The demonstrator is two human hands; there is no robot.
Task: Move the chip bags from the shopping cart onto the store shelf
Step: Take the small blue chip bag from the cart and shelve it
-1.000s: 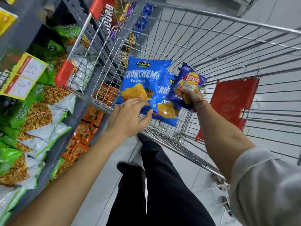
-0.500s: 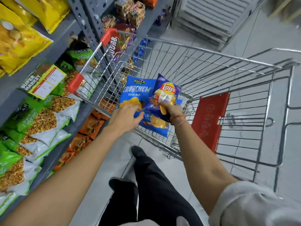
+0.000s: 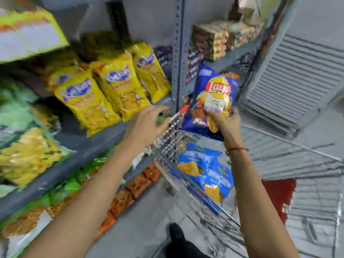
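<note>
Right hand [image 3: 222, 121]: is gripping the Lays bag [image 3: 214, 97] at its lower edge, thumb across the front and fingers curled behind, holding it upright above the cart [image 3: 173, 146].
Left hand [image 3: 147, 123]: is reaching toward the shelf [image 3: 89, 148] with fingers spread and loose, grasping nothing; it is hovering near the shelf's front edge and the cart's corner, and blur is hiding whether it is touching either.
Lays bag: is hanging clear of the cart, in front of the grey upright [image 3: 177, 53], level with the yellow bags [image 3: 104, 90] but not yet resting on any shelf.
Blue bags [image 3: 206, 170]: are lying in the cart below the right wrist, at least two by the look of it, though smearing is making an exact count uncertain.
Shelf: is carrying three yellow bags leaning in a row; a bare grey strip is showing to the right of them, next to the upright, which looks like the likeliest landing spot.
Progress: judging by this view, the job is sitting at an early stage, with one bag lifted and travelling and none of the cart's bags visibly placed.
Remaining: setting the Lays bag down, then going back for the blue bags.
Visibility: is being limited by heavy blur across shelf and cart.
</note>
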